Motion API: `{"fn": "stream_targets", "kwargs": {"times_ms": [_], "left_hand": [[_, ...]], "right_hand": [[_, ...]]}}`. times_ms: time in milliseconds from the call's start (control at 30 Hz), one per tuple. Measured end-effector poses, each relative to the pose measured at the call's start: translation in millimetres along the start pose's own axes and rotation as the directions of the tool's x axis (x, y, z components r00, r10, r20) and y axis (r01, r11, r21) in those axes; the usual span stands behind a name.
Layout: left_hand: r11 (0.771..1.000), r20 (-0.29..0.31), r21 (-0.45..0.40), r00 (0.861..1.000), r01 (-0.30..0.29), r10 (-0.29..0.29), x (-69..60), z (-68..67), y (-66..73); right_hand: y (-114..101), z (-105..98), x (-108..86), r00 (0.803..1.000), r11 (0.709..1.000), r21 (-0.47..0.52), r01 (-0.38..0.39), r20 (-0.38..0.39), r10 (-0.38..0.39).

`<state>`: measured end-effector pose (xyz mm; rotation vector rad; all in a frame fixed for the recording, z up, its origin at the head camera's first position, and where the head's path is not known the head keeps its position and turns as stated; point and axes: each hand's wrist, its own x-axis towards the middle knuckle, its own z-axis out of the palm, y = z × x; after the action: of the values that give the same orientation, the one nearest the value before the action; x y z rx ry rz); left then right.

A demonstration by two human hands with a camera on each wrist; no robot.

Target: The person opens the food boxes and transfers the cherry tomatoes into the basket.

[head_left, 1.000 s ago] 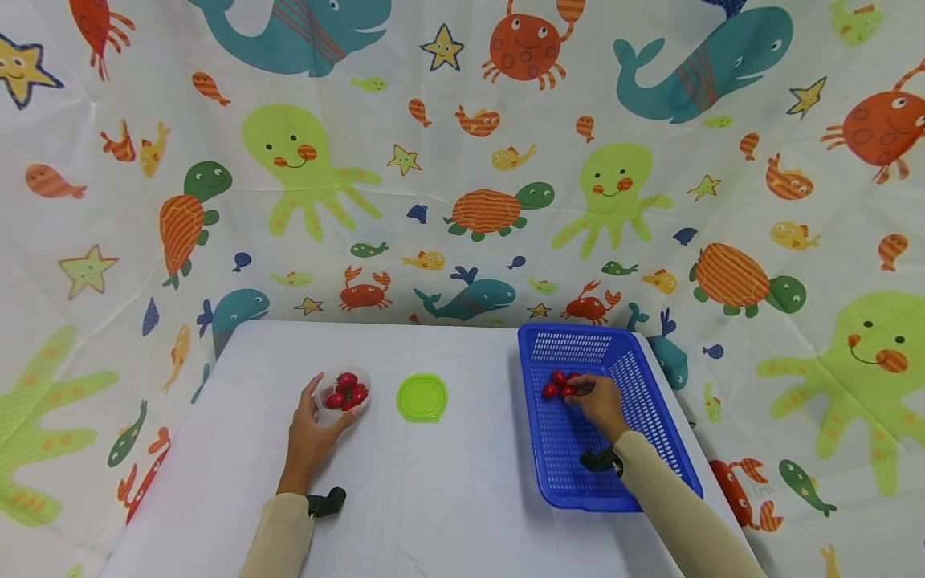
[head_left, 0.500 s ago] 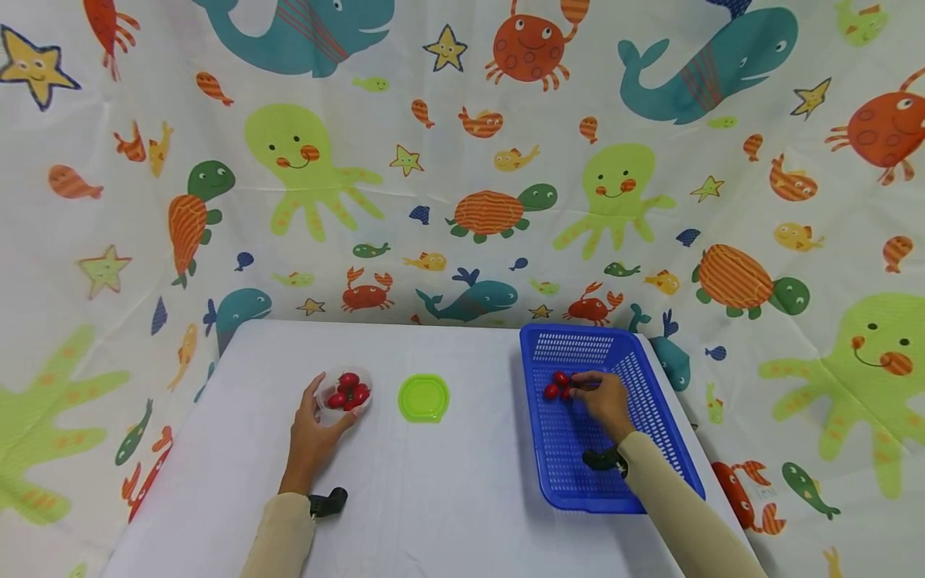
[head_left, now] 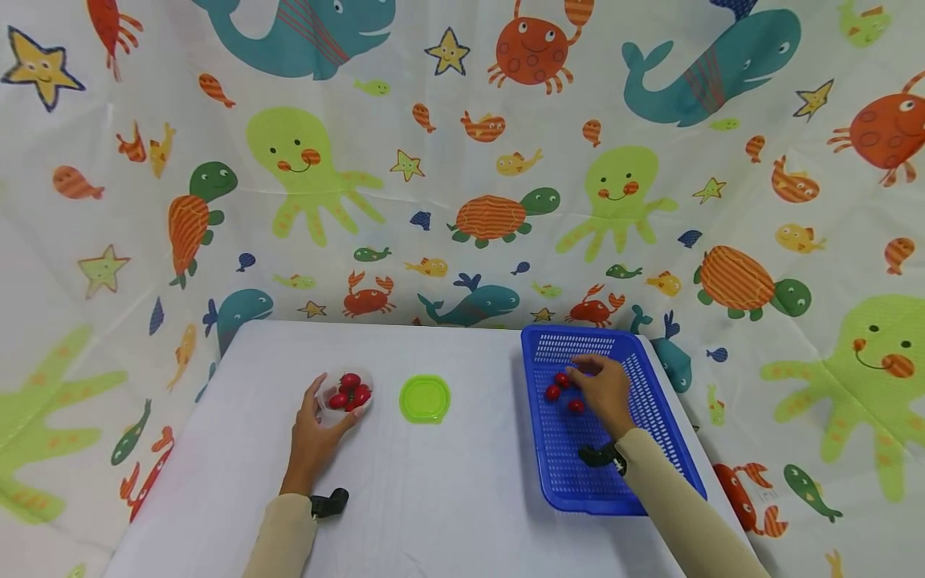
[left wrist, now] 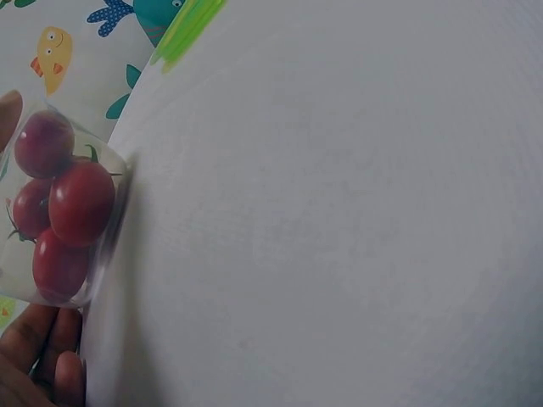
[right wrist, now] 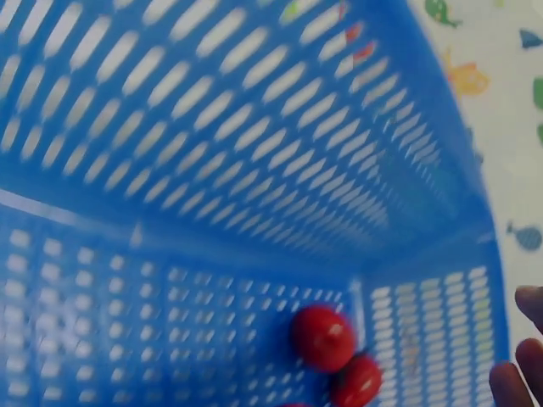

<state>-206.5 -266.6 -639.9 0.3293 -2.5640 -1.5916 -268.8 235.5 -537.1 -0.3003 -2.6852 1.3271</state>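
Note:
My left hand (head_left: 318, 429) grips a small clear plastic container (head_left: 326, 390), its thumb and fingers on opposite sides. Several red cherry tomatoes (head_left: 350, 393) fill it; the left wrist view shows green stems on some tomatoes (left wrist: 81, 203). Over the blue basket (head_left: 547, 482) my right hand (head_left: 605, 393) hovers, its fingers bent loosely with nothing visible between them. Near its fingertips, three cherry tomatoes (head_left: 576, 406) lie on the basket floor. In the right wrist view, the fingers (right wrist: 511, 388) show at the right edge, apart from the tomatoes (right wrist: 322, 337).
A lime-green round lid (head_left: 425, 399) lies flat on the white table (head_left: 462, 482), between the container and the basket. Behind the table hangs a cloth (head_left: 433, 120) printed with sea animals. The basket has raised, slotted walls.
My right hand has lifted slightly away from the tomatoes. One tomato by its fingers now lies nearer the front, apart from the other two. The left hand keeps its hold on the container.

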Motion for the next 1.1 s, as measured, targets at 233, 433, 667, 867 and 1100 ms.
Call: {"fn": "stream_targets", "kwargs": {"times_ms": [233, 433, 667, 867, 1100], "left_hand": [[1.0, 0.001, -0.003, 1.0, 0.01, -0.01, 0.8, -1.6, 1.7], [1.0, 0.003, -0.01, 1.0, 0.008, -0.008, -0.2, -1.5, 3.0], [1.0, 0.001, -0.01, 1.0, 0.003, -0.003, -4.7, -0.3, 3.7], [1.0, -0.015, -0.004, 1.0, 0.019, -0.019, -22.7, 3.9, 7.4], [0.999, -0.027, 0.004, 0.999, 0.036, -0.036, -44.1, 8.3, 12.2]], "right_hand": [[-28.0, 8.6, -5.6, 0.997, 0.997, 0.015, 0.072, -0.036, -0.072], [-48.1, 15.9, -9.8, 0.996, 0.995, 0.049, 0.082, -0.044, -0.08], [-64.1, 23.1, -14.3, 0.992, 0.986, 0.105, 0.126, 0.003, -0.127], [-73.1, 26.5, -23.2, 0.986, 0.979, 0.128, 0.156, 0.033, -0.161], [-82.4, 32.4, -33.9, 0.975, 0.968, 0.146, 0.206, 0.051, -0.215]]}}
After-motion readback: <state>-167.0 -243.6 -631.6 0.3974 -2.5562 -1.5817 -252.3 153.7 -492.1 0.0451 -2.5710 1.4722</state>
